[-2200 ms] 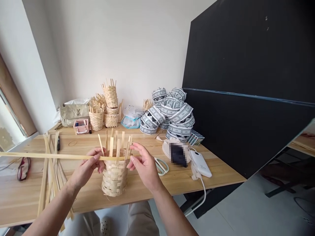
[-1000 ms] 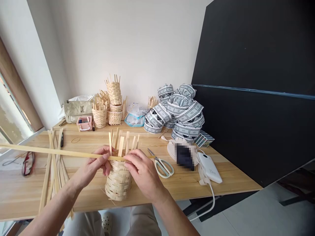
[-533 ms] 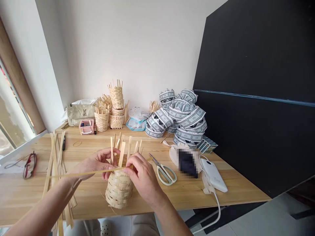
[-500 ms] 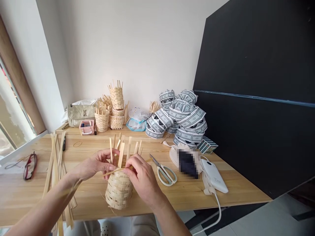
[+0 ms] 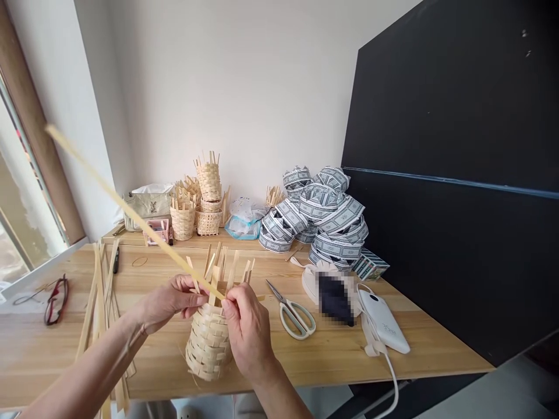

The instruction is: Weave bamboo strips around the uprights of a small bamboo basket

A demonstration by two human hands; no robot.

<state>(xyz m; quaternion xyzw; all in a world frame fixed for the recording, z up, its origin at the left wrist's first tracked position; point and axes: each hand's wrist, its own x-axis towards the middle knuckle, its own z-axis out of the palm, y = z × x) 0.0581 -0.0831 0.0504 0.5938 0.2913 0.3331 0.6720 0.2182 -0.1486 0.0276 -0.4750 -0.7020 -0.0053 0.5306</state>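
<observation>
A small half-woven bamboo basket (image 5: 208, 343) stands tilted on the wooden table (image 5: 332, 349), with several upright strips sticking out of its top. My left hand (image 5: 168, 302) grips the basket's rim from the left, fingers closed on it. My right hand (image 5: 247, 329) pinches a long bamboo strip (image 5: 126, 209) at the rim. The strip slants up and to the left, far past the basket.
Loose bamboo strips (image 5: 98, 291) and red glasses (image 5: 55, 299) lie at the left. White-handled scissors (image 5: 294, 317), a white power bank (image 5: 384, 329) with cable and a blurred item sit at the right. Finished baskets (image 5: 196, 201), a bag and patterned rolls (image 5: 318, 209) line the back wall.
The long strip lay level and pointed left; it now swings up at a steep slant. My right hand has closed on it at the rim. The view has shifted slightly.
</observation>
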